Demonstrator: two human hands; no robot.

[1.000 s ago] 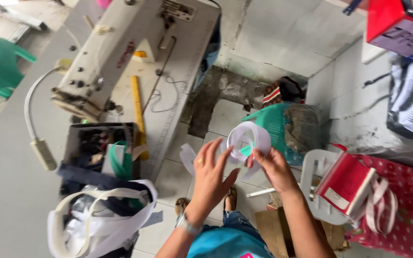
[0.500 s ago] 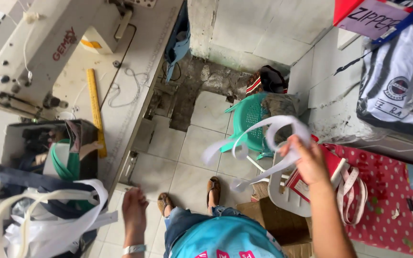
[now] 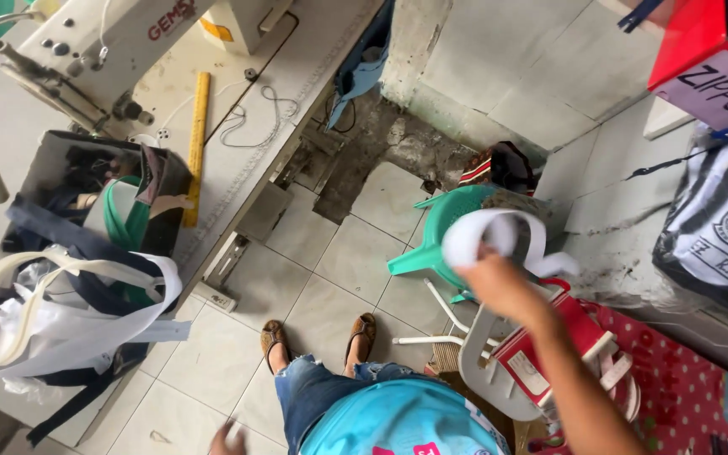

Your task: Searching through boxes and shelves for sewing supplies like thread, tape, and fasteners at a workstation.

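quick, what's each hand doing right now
Left hand: low at the frame's bottom edge, mostly cut off, so its state cannot be told.
Right hand: closed, holding a loop of white strip out over the green stool.

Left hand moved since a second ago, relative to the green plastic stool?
Yes. The left hand has left the white elastic band and dropped toward the person's body, well away from the green plastic stool; the right hand alone holds the band.

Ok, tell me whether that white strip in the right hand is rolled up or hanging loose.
Loose. The white strip arcs in an open loop above the right hand, one end trailing off to the side, not wound into a tight roll.
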